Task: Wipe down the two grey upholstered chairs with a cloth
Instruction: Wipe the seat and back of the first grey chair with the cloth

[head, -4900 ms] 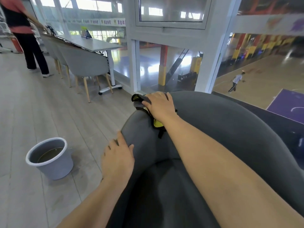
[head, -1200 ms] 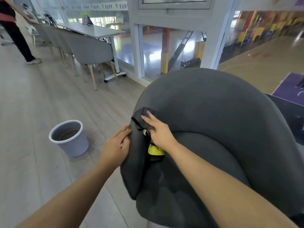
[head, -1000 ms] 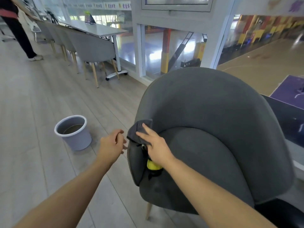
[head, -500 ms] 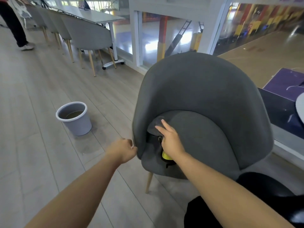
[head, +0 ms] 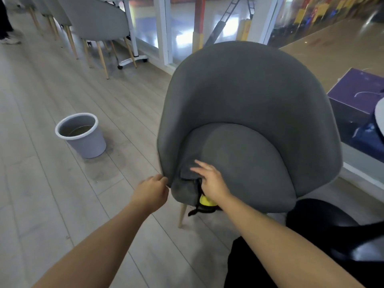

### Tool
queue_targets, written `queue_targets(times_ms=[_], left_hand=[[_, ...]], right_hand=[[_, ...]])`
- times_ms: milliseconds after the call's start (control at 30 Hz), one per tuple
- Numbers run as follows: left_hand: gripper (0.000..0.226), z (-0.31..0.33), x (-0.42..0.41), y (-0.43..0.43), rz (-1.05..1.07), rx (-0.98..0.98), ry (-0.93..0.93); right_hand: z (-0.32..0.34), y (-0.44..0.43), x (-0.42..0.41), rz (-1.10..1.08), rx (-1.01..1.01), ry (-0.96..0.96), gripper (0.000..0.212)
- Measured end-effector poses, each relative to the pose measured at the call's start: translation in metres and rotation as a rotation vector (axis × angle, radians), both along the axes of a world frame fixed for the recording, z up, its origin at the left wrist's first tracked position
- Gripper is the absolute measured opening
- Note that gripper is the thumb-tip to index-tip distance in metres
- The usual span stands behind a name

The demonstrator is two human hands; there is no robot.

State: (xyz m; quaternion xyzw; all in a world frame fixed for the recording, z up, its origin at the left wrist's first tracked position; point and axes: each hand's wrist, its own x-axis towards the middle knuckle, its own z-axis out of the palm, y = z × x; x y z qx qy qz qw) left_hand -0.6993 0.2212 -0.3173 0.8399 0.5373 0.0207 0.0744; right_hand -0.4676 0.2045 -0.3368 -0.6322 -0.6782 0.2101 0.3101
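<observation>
Bucket (head: 81, 135) stood on the floor at left, well apart from the chair (head: 249, 96). Left hand (head: 150, 192), fingers curled, lay against the chair's left front edge; whether it gripped that edge could not be told. Cloth (head: 184, 189), judged soft, limp and light, draped over the seat's left front corner, pressed there by the right hand (head: 213, 183) with fingers straight. A flat palm probably suited it best. The upholstery looked yielding, and the shell rim offered a steadying hold. Open floor lay leftward; a glass wall stood close behind.
</observation>
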Motion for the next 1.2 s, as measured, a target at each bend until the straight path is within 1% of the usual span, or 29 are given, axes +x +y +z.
queue_targets(times_ms=[67,100,167,200,233,267,367,400,433,467,500,533,567,633,667,700,767,833,900,967,1033,1067,1133,1200], left_hand=[[0.044,-0.003,0.012,-0.001,-0.07,0.013,-0.01],[0.043,-0.004,0.019,-0.002,-0.105,0.009,-0.008],[0.026,-0.006,0.034,-0.002,-0.159,0.018,-0.012],[0.021,-0.007,0.042,0.0,-0.183,0.043,-0.034],[0.02,-0.007,0.048,0.0,-0.193,0.06,-0.042],[0.02,-0.008,0.054,0.002,-0.2,0.069,-0.041],[0.024,-0.009,0.065,0.002,-0.223,0.113,-0.054],[0.028,-0.009,0.067,0.0,-0.231,0.118,-0.057],[0.034,-0.008,0.069,-0.002,-0.235,0.119,-0.054],[0.041,-0.007,0.07,-0.004,-0.236,0.124,-0.059],[0.046,-0.007,0.072,-0.007,-0.231,0.12,-0.064],[0.05,-0.006,0.074,-0.01,-0.222,0.104,-0.069],[0.052,-0.006,0.078,-0.013,-0.211,0.096,-0.072],[0.05,-0.008,0.089,-0.019,-0.162,0.028,-0.064],[0.049,-0.01,0.097,-0.023,-0.136,-0.064,-0.036],[0.05,-0.011,0.104,-0.027,-0.119,-0.156,0.007],[0.053,-0.016,0.116,-0.034,-0.112,-0.247,0.115],[0.053,-0.02,0.119,-0.04,-0.113,-0.274,0.163],[0.045,-0.02,0.111,-0.036,-0.154,-0.187,0.162],[0.035,-0.008,0.098,-0.022,-0.206,-0.009,0.168],[0.036,0.015,0.082,-0.006,-0.251,0.156,0.174],[0.04,0.03,0.074,0.002,-0.271,0.212,0.181],[0.044,0.061,0.06,0.019,-0.328,0.329,0.215],[0.042,0.091,0.046,0.041,-0.403,0.41,0.311]], right_hand=[[0.004,0.007,0.041,-0.232,0.061,-0.053,0.064],[0.004,0.005,0.063,-0.335,0.026,-0.107,0.063],[-0.006,-0.008,0.1,-0.541,-0.106,-0.181,0.06],[-0.013,-0.016,0.108,-0.594,-0.164,-0.176,0.059],[-0.02,-0.025,0.105,-0.58,-0.186,-0.156,0.058],[-0.024,-0.033,0.091,-0.496,-0.171,-0.129,0.058],[-0.024,-0.044,0.015,-0.101,-0.154,-0.003,0.057],[-0.02,-0.047,-0.008,-0.012,-0.161,0.037,0.052],[-0.013,-0.048,-0.023,0.025,-0.153,0.079,0.048],[-0.007,-0.047,-0.027,0.017,-0.143,0.137,0.046],[-0.002,-0.046,-0.021,-0.025,-0.126,0.204,0.049],[0.0,-0.046,-0.007,-0.085,-0.095,0.243,0.055],[-0.001,-0.048,0.012,-0.152,-0.054,0.233,0.06],[-0.004,-0.055,0.066,-0.318,0.049,0.114,0.063],[-0.004,-0.059,0.094,-0.424,0.059,0.051,0.063],[-0.004,-0.066,0.12,-0.539,0.034,0.001,0.063],[-0.009,-0.08,0.155,-0.71,-0.074,-0.071,0.059],[-0.019,-0.089,0.152,-0.706,-0.153,-0.067,0.056],[-0.027,-0.09,0.118,-0.577,-0.187,0.005,0.057],[-0.022,-0.08,0.079,-0.372,-0.191,0.091,0.056],[-0.005,-0.07,0.046,-0.155,-0.235,0.166,0.053],[0.004,-0.065,0.035,-0.101,-0.252,0.198,0.051],[0.016,-0.058,0.019,-0.128,-0.221,0.268,0.051],[0.03,-0.052,0.009,-0.199,-0.164,0.307,0.053]])
